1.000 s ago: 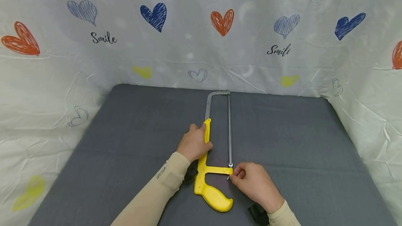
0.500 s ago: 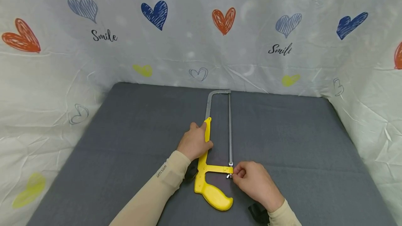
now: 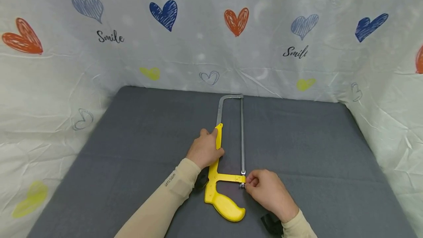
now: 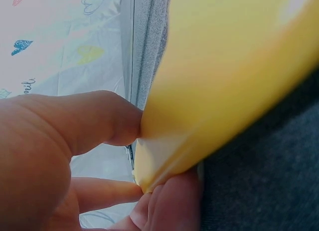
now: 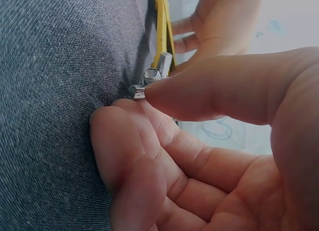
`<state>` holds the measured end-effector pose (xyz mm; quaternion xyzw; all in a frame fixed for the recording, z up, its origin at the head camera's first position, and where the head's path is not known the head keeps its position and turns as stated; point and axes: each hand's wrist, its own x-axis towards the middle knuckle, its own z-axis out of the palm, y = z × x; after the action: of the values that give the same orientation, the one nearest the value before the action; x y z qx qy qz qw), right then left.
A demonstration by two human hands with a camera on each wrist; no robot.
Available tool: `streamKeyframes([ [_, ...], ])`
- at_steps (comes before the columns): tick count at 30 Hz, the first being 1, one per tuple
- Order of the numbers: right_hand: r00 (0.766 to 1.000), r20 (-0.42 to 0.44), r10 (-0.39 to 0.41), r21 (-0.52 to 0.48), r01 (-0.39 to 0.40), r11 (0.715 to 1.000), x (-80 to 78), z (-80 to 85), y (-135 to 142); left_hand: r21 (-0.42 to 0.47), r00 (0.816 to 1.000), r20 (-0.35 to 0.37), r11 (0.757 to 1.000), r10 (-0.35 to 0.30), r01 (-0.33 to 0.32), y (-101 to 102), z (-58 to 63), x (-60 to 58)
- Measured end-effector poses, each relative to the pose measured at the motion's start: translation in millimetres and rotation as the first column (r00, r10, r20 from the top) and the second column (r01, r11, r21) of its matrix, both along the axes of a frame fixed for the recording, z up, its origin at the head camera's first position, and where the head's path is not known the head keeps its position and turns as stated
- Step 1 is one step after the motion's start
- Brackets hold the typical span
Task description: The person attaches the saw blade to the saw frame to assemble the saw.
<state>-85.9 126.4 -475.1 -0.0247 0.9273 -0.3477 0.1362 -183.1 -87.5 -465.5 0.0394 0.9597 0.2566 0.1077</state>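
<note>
A hacksaw (image 3: 228, 208) with a yellow handle and a silver bow lies on the grey cloth, its handle towards me. My left hand (image 3: 205, 150) grips the yellow part of its frame, thumb on the inner side; the left wrist view shows the fingers around the yellow body (image 4: 214, 81). At the near end of the blade (image 3: 242, 139), beside the yellow crossbar, sits a small metal wing nut (image 5: 137, 92). The thumb and curled fingers of my right hand (image 3: 269, 192) pinch one wing of it. The fingertips lie close to the cloth.
The dark grey cloth-covered table (image 3: 314, 139) spreads around the saw. A white curtain (image 3: 198, 47) printed with hearts and the word Smile stands behind and at both sides, near the saw's far end.
The wing nut has turned between my right thumb and fingers. My left hand keeps its grip on the frame, and the saw stays in place.
</note>
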Motion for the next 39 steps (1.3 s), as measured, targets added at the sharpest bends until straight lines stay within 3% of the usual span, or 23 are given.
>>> streamKeyframes([
  [13,1.000,-0.009,-0.014,0.017,0.014,1.000,-0.5,0.4,0.0,0.005,1.000,0.008,1.000,-0.005,0.005,0.5,0.5,-1.6],
  [26,0.997,0.072,-0.032,0.000,0.032,0.999,2.3,2.1,1.6,-0.001,1.000,0.007,1.000,-0.011,0.011,0.4,-1.0,-1.5],
  [39,1.000,-0.007,-0.009,0.017,0.009,1.000,1.0,-3.2,-2.6,-0.015,1.000,-0.001,1.000,-0.012,0.012,0.7,-1.4,-0.7],
])
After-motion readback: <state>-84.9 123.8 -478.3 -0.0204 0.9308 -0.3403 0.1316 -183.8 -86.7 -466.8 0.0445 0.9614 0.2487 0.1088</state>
